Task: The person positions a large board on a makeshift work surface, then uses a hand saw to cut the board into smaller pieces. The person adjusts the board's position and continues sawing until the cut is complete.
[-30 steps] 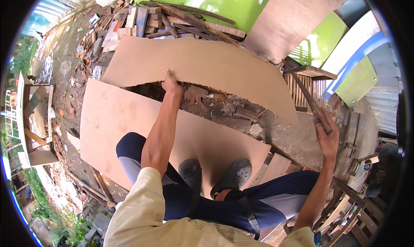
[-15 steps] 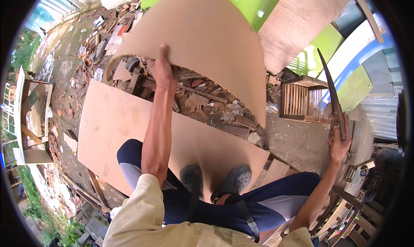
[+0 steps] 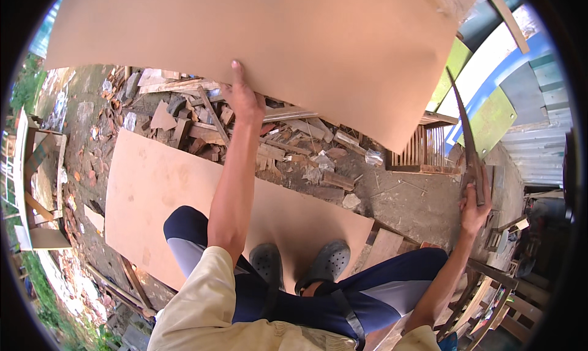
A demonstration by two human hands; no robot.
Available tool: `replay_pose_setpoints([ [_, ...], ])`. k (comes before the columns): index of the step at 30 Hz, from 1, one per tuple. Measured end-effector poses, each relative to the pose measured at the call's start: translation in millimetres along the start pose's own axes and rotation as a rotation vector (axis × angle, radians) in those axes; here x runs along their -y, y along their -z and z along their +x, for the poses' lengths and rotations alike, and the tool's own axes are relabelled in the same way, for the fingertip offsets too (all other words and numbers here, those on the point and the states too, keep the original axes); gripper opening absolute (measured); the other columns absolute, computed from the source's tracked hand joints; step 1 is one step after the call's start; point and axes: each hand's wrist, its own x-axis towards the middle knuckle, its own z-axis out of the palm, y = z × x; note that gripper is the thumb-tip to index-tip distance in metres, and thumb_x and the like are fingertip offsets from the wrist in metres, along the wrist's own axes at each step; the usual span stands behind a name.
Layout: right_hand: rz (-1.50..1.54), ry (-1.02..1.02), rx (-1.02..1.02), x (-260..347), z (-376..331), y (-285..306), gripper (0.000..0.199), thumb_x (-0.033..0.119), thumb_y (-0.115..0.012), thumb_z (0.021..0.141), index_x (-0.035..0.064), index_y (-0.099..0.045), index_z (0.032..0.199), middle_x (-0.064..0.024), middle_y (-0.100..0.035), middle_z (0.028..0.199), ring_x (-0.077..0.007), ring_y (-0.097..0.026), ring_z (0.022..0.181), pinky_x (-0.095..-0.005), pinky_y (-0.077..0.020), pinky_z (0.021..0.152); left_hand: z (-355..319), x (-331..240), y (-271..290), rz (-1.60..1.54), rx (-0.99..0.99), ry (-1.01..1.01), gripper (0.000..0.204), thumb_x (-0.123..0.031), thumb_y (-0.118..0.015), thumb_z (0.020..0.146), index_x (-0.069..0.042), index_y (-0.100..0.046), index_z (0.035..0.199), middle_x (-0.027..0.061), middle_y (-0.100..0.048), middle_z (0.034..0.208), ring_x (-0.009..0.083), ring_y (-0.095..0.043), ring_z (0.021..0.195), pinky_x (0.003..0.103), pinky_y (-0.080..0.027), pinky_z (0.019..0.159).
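Note:
My left hand (image 3: 246,101) grips the near edge of a large brown board (image 3: 263,38), its thumb on top and the fingers hidden underneath. The board is held up off the ground and stretches across the far part of the view. Out to the right, my right hand (image 3: 474,211) is closed round the handle of a handsaw (image 3: 468,130); the toothed blade points up and away from me. Under my dark clogs (image 3: 331,259) lies a second brown board (image 3: 165,182), apart from the raised one.
Between the two boards spreads a heap of wood scraps (image 3: 300,146) and rubble. A slatted wooden crate (image 3: 422,149) stands beyond the raised board's right end. Green panels (image 3: 496,121) and corrugated sheet (image 3: 542,158) lean at the right. Wooden frames (image 3: 490,302) stand at lower right.
The raised board has flattened from a bent curve and now spreads wider to the left and right. My left hand has shifted slightly right with it; the saw stays in my right hand.

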Motion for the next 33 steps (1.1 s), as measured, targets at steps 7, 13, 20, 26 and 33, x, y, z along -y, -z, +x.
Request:
replay_pose_setpoints([
  [7,0.087,-0.035,0.141,15,-3,-28,0.053,0.0,-0.057,0.094,0.0043,-0.056,0.146,-0.0048,-0.073,0.102,-0.0031,-0.047,0.054,-0.0206,-0.0384,0.047,63,139,162,0.307,-0.33,0.413,0.061,-0.029,-0.061,0.104,-0.006,-0.035,0.154,0.0095,-0.044,0.156,0.0307,-0.047,0.138,0.049,-0.042,0.114],
  [13,-0.03,-0.017,0.138,-1,-1,1,0.054,-0.001,-0.057,0.092,0.0037,-0.056,0.146,-0.0011,-0.068,0.091,-0.0036,-0.046,0.058,-0.0223,-0.0396,0.051,-30,177,199,0.247,-0.083,1.011,0.073,-0.054,-0.05,0.104,-0.007,-0.033,0.157,0.0121,-0.041,0.16,0.0342,-0.046,0.141,0.054,-0.036,0.116],
  [20,-0.083,0.03,0.169,-13,-1,-19,0.054,0.0,-0.06,0.092,0.0059,-0.058,0.146,-0.0025,-0.069,0.09,-0.0051,-0.052,0.06,-0.0234,-0.0445,0.053,-45,104,217,1.427,0.523,0.745,0.076,-0.063,-0.056,0.096,-0.008,-0.05,0.147,0.0169,-0.065,0.135,0.0342,-0.053,0.136,0.052,-0.039,0.113],
  [26,-0.189,0.153,0.294,10,6,-44,0.049,0.005,-0.063,0.092,0.0082,-0.062,0.141,-0.0155,-0.074,0.116,-0.0167,-0.071,0.099,-0.0324,-0.0544,0.087,-139,56,243,1.867,1.303,0.203,0.057,-0.06,-0.057,0.095,-0.009,-0.074,0.112,0.0164,-0.074,0.113,0.0338,-0.066,0.112,0.047,-0.04,0.108],
  [33,-0.194,-0.063,0.547,54,-7,-61,0.052,0.006,-0.067,0.09,0.0147,-0.063,0.141,-0.0138,-0.074,0.12,-0.0155,-0.069,0.105,-0.031,-0.0515,0.094,-198,81,222,1.728,1.585,0.306,0.056,-0.06,-0.059,0.093,-0.009,-0.075,0.11,0.0127,-0.076,0.102,0.0339,-0.07,0.102,0.047,-0.049,0.096],
])
